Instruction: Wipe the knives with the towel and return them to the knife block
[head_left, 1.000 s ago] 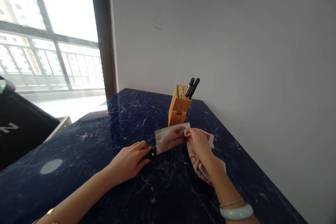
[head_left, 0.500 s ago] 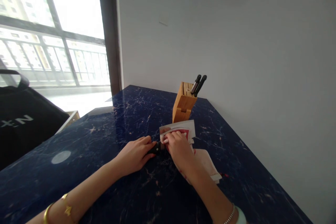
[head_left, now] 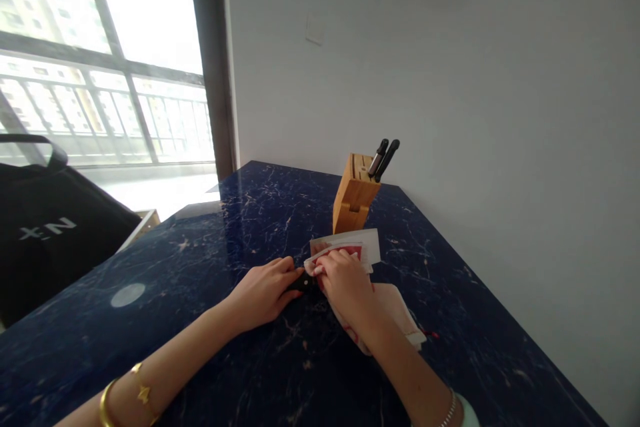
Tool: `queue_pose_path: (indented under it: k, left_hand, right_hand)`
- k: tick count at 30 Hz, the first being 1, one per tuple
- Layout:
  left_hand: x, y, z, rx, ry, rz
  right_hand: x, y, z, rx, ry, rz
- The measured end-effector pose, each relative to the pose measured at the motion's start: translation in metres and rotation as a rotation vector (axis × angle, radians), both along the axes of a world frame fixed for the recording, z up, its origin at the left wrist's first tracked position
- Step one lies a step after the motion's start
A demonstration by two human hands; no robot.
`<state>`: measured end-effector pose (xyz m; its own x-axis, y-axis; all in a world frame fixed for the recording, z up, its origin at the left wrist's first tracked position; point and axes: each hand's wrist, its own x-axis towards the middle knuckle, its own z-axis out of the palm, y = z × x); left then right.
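Observation:
A cleaver [head_left: 367, 241] with a broad shiny blade lies flat on the dark blue marble counter [head_left: 210, 260]. My left hand [head_left: 265, 290] is closed round its black handle. My right hand [head_left: 345, 283] grips a white cloth with red print [head_left: 395, 307] and presses a fold of it onto the blade close to the handle. The rest of the cloth trails off to the right under my wrist.
A wooden knife block [head_left: 354, 195] with two black-handled knives [head_left: 384, 158] stands behind the cleaver near the wall. A black bag [head_left: 50, 233] sits at the left edge. A window fills the upper left.
My right hand slid the cloth along the blade from its far end to the end by the handle. My left hand kept its hold on the handle.

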<state>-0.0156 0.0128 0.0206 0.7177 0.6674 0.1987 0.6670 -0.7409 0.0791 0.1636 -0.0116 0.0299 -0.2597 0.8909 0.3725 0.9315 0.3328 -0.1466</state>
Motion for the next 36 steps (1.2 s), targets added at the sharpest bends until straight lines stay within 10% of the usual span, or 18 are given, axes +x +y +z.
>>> queue_pose_path:
  k: [24, 36]
  left_hand:
    - [-0.003, 0.003, 0.0, 0.003, -0.004, 0.002]
    - [-0.007, 0.006, -0.003, -0.027, -0.025, -0.004]
  right_hand:
    - [-0.001, -0.006, 0.0, -0.057, -0.079, 0.057]
    - [0.054, 0.011, -0.002, -0.025, -0.061, -0.202]
